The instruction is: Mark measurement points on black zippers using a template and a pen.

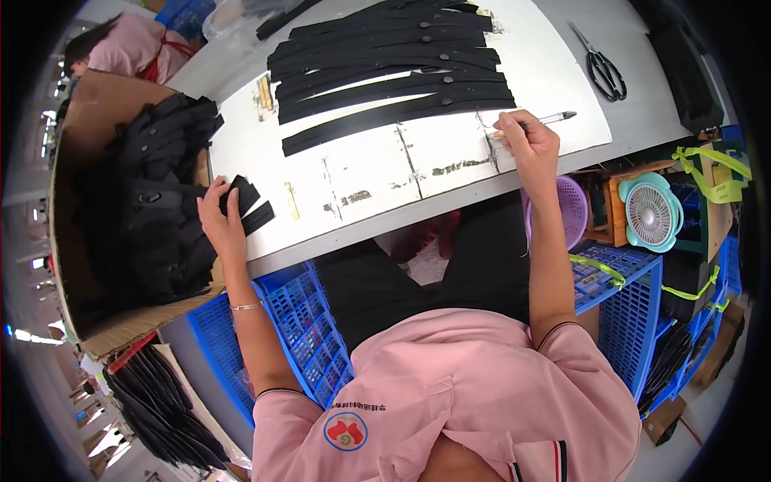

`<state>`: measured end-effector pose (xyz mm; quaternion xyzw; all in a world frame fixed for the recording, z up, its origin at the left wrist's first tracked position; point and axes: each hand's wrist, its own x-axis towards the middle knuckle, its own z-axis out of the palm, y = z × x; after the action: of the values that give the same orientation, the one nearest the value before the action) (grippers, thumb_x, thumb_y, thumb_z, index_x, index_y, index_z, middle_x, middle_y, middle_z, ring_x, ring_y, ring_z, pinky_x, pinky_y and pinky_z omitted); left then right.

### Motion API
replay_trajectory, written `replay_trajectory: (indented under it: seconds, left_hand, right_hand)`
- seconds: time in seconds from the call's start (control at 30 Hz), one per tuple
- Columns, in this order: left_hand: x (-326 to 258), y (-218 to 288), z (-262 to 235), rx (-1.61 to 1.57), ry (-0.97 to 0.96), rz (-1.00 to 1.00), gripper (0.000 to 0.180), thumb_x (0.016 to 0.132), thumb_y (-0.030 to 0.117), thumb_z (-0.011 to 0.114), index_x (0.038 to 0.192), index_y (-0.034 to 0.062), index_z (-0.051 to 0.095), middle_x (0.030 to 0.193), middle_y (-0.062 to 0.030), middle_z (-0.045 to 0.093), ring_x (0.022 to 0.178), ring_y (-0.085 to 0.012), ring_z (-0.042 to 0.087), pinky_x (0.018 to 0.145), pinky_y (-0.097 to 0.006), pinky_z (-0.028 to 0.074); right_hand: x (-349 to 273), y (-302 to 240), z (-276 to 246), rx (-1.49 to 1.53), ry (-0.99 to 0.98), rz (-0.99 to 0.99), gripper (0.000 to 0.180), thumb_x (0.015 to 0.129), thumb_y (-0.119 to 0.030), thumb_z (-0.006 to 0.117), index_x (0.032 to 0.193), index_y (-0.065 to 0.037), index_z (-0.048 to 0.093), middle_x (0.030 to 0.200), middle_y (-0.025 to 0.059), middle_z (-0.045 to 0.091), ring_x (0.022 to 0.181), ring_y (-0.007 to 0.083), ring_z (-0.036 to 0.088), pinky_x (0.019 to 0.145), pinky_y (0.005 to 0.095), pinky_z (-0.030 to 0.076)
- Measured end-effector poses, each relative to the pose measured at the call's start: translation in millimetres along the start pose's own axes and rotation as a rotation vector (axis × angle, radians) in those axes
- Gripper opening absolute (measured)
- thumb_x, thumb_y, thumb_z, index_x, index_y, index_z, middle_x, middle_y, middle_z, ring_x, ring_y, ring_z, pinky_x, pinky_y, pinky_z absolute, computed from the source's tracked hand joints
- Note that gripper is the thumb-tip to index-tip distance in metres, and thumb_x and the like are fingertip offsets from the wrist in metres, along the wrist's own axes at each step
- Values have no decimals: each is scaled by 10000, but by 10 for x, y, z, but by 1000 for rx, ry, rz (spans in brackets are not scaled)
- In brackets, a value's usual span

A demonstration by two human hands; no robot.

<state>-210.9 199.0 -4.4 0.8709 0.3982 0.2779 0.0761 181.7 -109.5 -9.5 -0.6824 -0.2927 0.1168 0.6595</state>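
Black fabric strips [255,210] lie by the left edge of the white board, and my left hand [222,218] is closed on them beside the carton. My right hand [532,146] is closed around a clear-barrelled pen [560,117] whose end sticks out to the right. A small tan piece shows at its fingertips, too small to make out. That hand rests just below the right end of the nearest strip in a row of black strips [393,114], several of which carry a round dark dot. The white board [369,173] under them bears dark marked lines and smudges.
A cardboard carton [120,341] full of black fabric pieces [152,217] stands at the left. Black-handled scissors [604,74] lie at the upper right. Below the table edge are a purple basket [572,210], a turquoise fan [651,210] and blue crates [301,329]. Another person [132,48] bends at the upper left.
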Motion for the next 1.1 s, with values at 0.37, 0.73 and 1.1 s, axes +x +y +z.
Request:
replay_trajectory:
  seconds: [0.37, 0.73, 1.1]
  left_hand:
    - [212, 1523, 575, -52, 281, 337, 103, 865, 61, 761, 933, 90, 689, 1200, -72, 711, 1203, -304, 628, 1120, -477, 380]
    - [-369, 2649, 1106, -441, -120, 399, 331, 906, 72, 721, 1230, 7, 697, 1272, -130, 677, 1249, -333, 599, 1133, -520, 397]
    - [-550, 2258, 767, -222, -146, 236, 408, 946, 191, 726, 1346, 122, 689, 1442, -119, 609, 1399, -322, 505, 1234, -558, 201]
  right_hand:
    - [-6, -71, -1, 97, 54, 28, 166, 1025, -146, 650, 1109, -32, 737, 683, -15, 625, 586, 13, 477, 526, 194, 371]
    - [-511, -145, 285, -538, -58, -492, 319, 884, -71, 720, 1202, -93, 700, 1151, 79, 743, 1005, 273, 688, 897, 392, 505]
    - [-459, 37, -224, -797, 82, -493, 361, 896, -79, 728, 1255, -110, 704, 1072, 101, 692, 1069, 280, 636, 1045, 445, 401]
